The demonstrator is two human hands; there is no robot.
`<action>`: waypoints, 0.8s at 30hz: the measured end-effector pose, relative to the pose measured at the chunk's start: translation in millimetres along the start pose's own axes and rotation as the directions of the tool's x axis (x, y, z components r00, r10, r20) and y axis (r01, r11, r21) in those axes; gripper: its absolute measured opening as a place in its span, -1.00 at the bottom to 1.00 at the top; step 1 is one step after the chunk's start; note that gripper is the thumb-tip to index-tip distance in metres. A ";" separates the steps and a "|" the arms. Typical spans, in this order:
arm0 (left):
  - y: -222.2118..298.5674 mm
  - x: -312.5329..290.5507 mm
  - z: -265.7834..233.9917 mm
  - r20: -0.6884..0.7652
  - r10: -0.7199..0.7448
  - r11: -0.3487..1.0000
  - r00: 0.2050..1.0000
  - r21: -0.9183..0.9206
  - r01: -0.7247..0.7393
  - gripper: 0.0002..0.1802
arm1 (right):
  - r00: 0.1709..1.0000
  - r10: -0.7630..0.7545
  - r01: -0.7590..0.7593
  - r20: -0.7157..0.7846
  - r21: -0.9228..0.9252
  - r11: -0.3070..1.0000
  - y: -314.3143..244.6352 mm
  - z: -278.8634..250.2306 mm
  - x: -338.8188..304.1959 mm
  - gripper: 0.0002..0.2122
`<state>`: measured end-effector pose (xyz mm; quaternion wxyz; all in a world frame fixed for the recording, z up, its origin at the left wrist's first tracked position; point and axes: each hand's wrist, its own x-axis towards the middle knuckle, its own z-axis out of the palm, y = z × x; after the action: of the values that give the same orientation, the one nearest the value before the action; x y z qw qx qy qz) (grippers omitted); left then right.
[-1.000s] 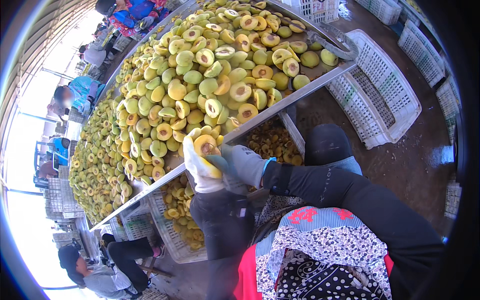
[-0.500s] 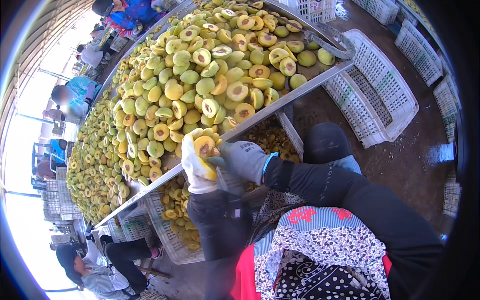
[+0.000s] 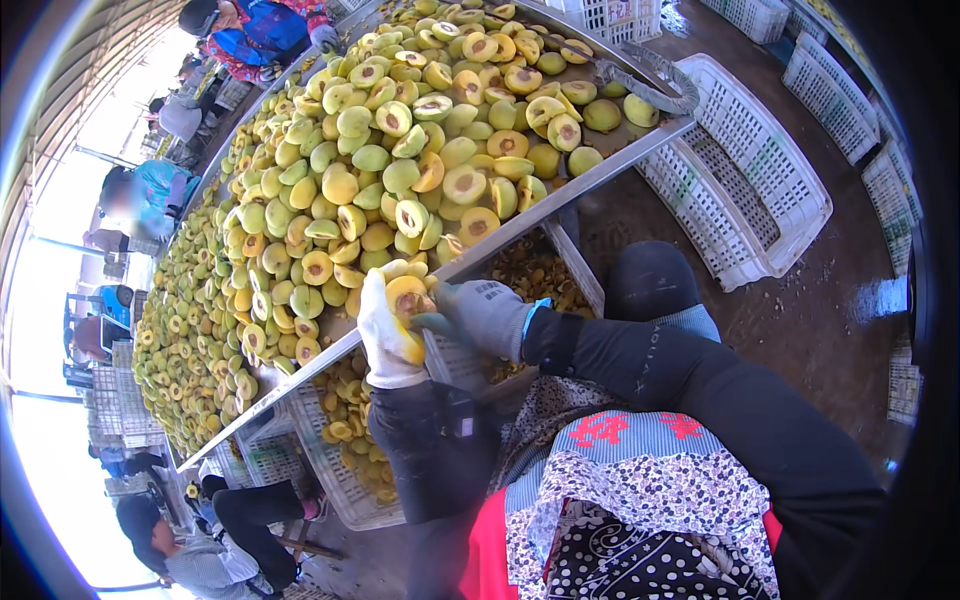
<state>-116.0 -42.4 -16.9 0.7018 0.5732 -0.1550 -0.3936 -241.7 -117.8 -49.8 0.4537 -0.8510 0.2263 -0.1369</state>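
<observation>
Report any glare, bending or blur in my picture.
In the head view, daylight washes out the left side and a wet floor patch glares at right; in the head view, the roof ribs curve and the corners go black; in the head view, the stone-fruit half in the left hand reads clearly, while the right hand looks slightly soft toward it.

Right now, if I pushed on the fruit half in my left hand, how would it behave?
The fruit half probably feels firm, since its rim looks round and unsagging. Its bare cut face may be slippery, though your white-gloved left hand cups it.
</observation>
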 end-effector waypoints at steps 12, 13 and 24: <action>12.5 -9.7 22.6 0.055 -0.014 0.922 0.998 0.388 -0.008 -0.66 | 0.998 -0.064 0.066 -0.027 0.054 0.996 13.5 -11.0 -12.3 -0.58; 8.2 -9.8 20.8 0.079 0.029 0.953 0.996 0.297 -0.051 -0.66 | 0.992 -0.095 0.110 -0.081 0.209 0.972 17.5 -3.6 -11.7 -0.59; 15.4 -18.5 39.1 -0.029 0.155 0.976 0.987 0.162 -0.149 -0.59 | 0.841 0.131 -0.468 0.525 0.585 0.663 -29.1 -37.7 -19.7 -0.55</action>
<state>-148.2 -55.0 13.3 0.6849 0.6220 -0.2146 -0.3130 -267.6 -120.4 -5.3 0.7933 -0.5747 0.1907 0.0630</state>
